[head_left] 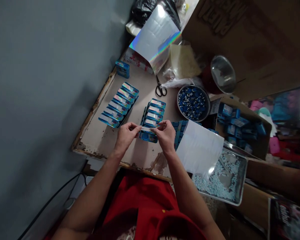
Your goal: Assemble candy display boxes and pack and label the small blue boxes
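Two pinches hold a pale strip (146, 129): left hand (126, 136) at one end, right hand (166, 136) at the other, over the nearest blue packet (149, 137) on the bench (137, 155). Likely best: keep it taut, match the neighbouring strips (153, 116), press from the middle outward.

Scissors (159, 86) behind packs (154, 116) (on table (143, 83))

It looks to me like a small packing workshop. Identical blue packs (116, 106) lie in rows on a chipped, worn desk (145, 90) whose left edge meets a bare wall (40, 83). Along its right edge crowd a bowl (209, 106) of small blue pieces (193, 102), a carton (265, 146) of blue boxes (237, 120) and a metal tray (244, 180) of pale bits (210, 186).
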{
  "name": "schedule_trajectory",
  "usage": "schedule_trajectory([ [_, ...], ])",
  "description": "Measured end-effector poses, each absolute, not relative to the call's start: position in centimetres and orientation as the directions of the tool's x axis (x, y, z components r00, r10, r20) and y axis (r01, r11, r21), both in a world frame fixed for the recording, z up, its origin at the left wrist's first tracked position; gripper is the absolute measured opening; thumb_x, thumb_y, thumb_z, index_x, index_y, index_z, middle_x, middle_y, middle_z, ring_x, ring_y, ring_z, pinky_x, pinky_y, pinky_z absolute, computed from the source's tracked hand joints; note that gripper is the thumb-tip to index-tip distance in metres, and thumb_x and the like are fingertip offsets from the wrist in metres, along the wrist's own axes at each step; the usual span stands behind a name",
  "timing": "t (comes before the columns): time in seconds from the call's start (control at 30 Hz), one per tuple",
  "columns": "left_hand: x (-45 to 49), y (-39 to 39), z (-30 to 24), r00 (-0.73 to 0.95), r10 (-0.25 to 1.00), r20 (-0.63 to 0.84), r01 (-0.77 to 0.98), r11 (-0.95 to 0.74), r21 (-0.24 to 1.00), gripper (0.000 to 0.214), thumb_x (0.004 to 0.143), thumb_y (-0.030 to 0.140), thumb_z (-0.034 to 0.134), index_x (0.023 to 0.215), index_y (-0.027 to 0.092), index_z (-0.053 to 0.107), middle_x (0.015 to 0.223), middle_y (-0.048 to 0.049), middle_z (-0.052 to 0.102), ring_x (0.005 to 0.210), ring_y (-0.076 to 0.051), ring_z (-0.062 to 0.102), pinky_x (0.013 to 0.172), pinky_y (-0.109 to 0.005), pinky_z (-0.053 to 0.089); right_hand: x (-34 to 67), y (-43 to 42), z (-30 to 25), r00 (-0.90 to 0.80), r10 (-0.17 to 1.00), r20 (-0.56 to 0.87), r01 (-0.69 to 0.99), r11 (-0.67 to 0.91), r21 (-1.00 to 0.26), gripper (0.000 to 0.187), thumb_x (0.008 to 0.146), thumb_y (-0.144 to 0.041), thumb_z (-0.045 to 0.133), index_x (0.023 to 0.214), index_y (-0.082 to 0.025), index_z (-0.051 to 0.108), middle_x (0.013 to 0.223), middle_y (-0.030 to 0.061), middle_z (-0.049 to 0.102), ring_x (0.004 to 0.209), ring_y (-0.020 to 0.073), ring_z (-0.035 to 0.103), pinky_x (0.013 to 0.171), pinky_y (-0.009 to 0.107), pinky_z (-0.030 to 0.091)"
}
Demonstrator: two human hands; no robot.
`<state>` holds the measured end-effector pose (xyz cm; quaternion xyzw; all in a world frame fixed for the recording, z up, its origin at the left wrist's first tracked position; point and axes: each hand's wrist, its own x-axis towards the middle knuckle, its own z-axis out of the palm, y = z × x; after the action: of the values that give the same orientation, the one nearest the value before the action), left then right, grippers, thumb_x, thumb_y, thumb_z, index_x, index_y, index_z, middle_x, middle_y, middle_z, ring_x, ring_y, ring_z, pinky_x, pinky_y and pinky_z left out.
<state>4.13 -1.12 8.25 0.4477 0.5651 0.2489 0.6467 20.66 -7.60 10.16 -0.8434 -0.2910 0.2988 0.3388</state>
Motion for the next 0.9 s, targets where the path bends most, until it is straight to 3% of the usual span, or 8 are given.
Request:
schedule_trajectory([
  [0.3,4.5,-1.0,6.1,0.238,0.791,-0.564,0.130,0.549,0.825,0.043,0.059,0.053,0.085,0.071,0.016,0.066,0.066,-0.0002,0.062,0.060,-0.014,0.059,0.059,-0.026,0.051,20.2,-7.2,9.6,0.653,0.715,-0.250,0.413,-0.613,-0.673,0.032,0.069,-0.028,0.071,0.096,-0.024,0.055,0.073,-0.0045,0.067,0.068,0.0183,0.064,0.069,0.029,0.044],
  [0.5,5.2,-0.9,5.4,0.356,0.572,-0.739,0.036,0.782,0.622,0.047,0.048,0.045,0.090,0.076,0.016,0.066,0.081,-0.0018,0.069,0.077,-0.016,0.064,0.073,-0.027,0.052,20.7,-7.7,9.3,0.661,0.729,-0.177,0.513,-0.612,-0.602,0.040,0.074,-0.036,0.070,0.107,-0.024,0.051,0.084,-0.0019,0.063,0.075,0.0191,0.061,0.069,0.029,0.043],
  [0.67,5.7,-0.8,3.4,0.167,0.619,-0.767,0.118,0.760,0.639,0.044,0.056,0.038,0.087,0.087,0.022,0.060,0.082,0.0026,0.065,0.076,-0.016,0.062,0.071,-0.029,0.051,21.1,-8.0,8.5,0.632,0.713,-0.303,0.422,-0.645,-0.637,0.041,0.077,-0.046,0.073,0.105,-0.025,0.051,0.080,-0.0043,0.060,0.070,0.0176,0.058,0.064,0.028,0.041],
  [0.73,5.7,-1.0,3.9,0.048,0.772,-0.634,0.335,0.585,0.738,0.038,0.061,0.032,0.082,0.088,0.025,0.056,0.084,0.0020,0.063,0.078,-0.019,0.062,0.074,-0.035,0.053,20.7,-8.1,8.7,0.604,0.732,-0.314,0.417,-0.626,-0.659,0.036,0.082,-0.038,0.069,0.110,-0.025,0.052,0.080,-0.0048,0.060,0.070,0.0173,0.058,0.066,0.028,0.042],
  [0.77,5.7,-1.2,4.6,0.019,0.871,-0.491,0.485,0.421,0.766,0.036,0.064,0.030,0.080,0.090,0.026,0.056,0.087,0.0005,0.063,0.082,-0.022,0.063,0.078,-0.040,0.054,20.7,-8.3,9.1,0.586,0.748,-0.312,0.423,-0.611,-0.670,0.034,0.084,-0.033,0.067,0.114,-0.024,0.052,0.081,-0.0046,0.060,0.071,0.0172,0.058,0.068,0.028,0.042],
  [0.83,6.1,-1.9,6.8,0.041,0.991,-0.128,0.722,0.059,0.689,0.031,0.071,0.029,0.076,0.095,0.028,0.056,0.095,-0.0030,0.064,0.094,-0.028,0.063,0.088,-0.049,0.053,21.1,-9.4,10.3,0.536,0.791,-0.295,0.435,-0.559,-0.706,0.032,0.088,-0.029,0.062,0.118,-0.024,0.052,0.082,-0.0043,0.062,0.071,0.0168,0.059,0.069,0.028,0.043],
  [0.9,7.7,-3.0,9.5,0.129,0.978,0.161,0.786,-0.200,0.585,0.023,0.080,0.035,0.070,0.099,0.029,0.059,0.098,-0.0055,0.066,0.101,-0.031,0.062,0.094,-0.053,0.050,22.8,-11.4,11.7,0.498,0.839,-0.220,0.467,-0.473,-0.747,0.028,0.092,-0.032,0.062,0.118,-0.024,0.055,0.087,-0.0028,0.064,0.075,0.0166,0.060,0.071,0.028,0.044],
])
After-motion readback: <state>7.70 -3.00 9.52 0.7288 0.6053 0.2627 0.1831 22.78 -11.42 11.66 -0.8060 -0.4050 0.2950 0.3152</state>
